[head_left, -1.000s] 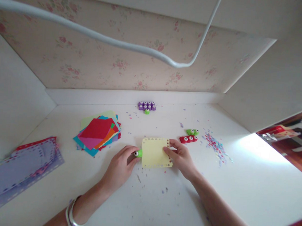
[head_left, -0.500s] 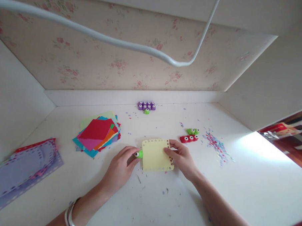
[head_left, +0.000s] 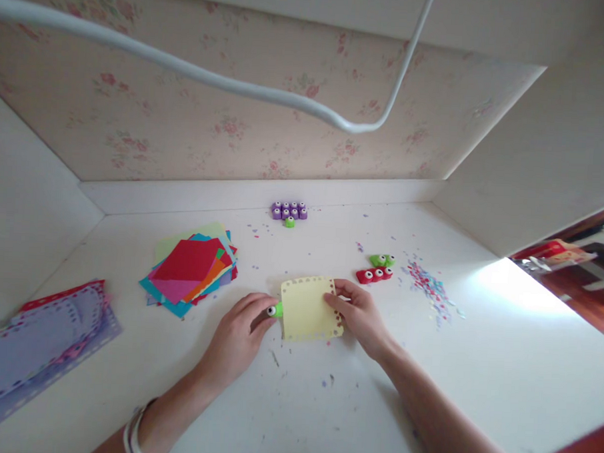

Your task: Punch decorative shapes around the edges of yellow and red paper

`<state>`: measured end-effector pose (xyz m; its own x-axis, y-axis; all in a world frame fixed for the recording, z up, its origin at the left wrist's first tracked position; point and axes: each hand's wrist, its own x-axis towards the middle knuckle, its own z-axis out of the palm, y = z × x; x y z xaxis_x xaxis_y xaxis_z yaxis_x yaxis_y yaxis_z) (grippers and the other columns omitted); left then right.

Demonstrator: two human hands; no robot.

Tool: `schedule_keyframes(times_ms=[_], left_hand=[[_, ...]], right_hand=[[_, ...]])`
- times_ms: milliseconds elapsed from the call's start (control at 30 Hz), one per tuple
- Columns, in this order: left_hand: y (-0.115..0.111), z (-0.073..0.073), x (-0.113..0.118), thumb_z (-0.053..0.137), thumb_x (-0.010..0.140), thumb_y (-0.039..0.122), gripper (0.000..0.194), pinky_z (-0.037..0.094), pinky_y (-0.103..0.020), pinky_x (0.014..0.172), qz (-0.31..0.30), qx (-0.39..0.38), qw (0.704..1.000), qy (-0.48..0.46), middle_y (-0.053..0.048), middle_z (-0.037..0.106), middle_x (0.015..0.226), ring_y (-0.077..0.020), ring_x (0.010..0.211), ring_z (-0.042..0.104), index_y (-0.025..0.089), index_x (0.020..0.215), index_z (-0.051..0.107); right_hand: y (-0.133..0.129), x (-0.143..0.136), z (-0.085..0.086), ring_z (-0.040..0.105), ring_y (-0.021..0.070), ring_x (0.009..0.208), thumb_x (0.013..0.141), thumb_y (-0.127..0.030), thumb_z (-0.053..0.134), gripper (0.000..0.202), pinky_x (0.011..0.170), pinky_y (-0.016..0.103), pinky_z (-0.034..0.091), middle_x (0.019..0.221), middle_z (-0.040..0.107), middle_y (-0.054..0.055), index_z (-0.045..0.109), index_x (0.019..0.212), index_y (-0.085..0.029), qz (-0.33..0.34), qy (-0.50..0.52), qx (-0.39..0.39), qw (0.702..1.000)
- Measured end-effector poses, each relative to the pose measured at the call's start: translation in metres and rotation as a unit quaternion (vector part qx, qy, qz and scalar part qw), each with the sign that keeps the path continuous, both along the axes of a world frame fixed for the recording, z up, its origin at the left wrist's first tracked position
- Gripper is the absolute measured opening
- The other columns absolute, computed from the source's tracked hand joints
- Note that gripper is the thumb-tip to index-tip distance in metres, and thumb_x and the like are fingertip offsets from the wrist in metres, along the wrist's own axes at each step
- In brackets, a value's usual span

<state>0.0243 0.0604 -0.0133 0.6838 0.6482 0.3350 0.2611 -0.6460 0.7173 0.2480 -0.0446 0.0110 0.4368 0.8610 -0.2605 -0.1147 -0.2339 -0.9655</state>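
A square of pale yellow paper (head_left: 308, 310) lies near the middle of the white desk, with punched holes along its top, right and bottom edges. My right hand (head_left: 358, 316) pinches its right edge, thumb on top. At the paper's left edge sits a small green craft punch (head_left: 277, 310) with a white and black button. My left hand (head_left: 242, 327) is closed round this punch, fingers and thumb on either side of it. The left edge of the paper meets the punch; how far it reaches inside is hidden.
Purple punches (head_left: 289, 211) and one green punch (head_left: 289, 222) stand at the back. Right of the paper are red punches (head_left: 374, 276), green punches (head_left: 382, 261) and scattered confetti (head_left: 432, 285). Coloured paper sheets (head_left: 188, 261) and punched purple sheets (head_left: 31, 355) lie left. A white cable (head_left: 228, 83) hangs in front.
The view has shifted slightly, so everything sits a little further left. Both hands keep their hold on the punch and the yellow paper, with little visible movement.
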Motion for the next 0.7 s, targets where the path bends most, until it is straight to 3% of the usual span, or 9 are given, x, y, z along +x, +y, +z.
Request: schedule_keyframes(times_ms=[700], left_hand=[[-0.0014, 0.0007, -0.0005, 0.059, 0.089, 0.016, 0.025, 0.052, -0.030, 0.090, 0.001, -0.024, 1.000, -0.004, -0.003, 0.063, 0.109, -0.0170, 0.102, 0.061, 0.025, 0.112, 0.060]], right_hand=[[-0.0014, 0.0005, 0.0052, 0.062, 0.0148, 0.067, 0.077, -0.034, 0.069, 0.025, 0.057, 0.025, 0.047, 0.084, 0.065, 0.002, 0.065, 0.096, -0.018, 0.008, 0.008, 0.028, 1.000]])
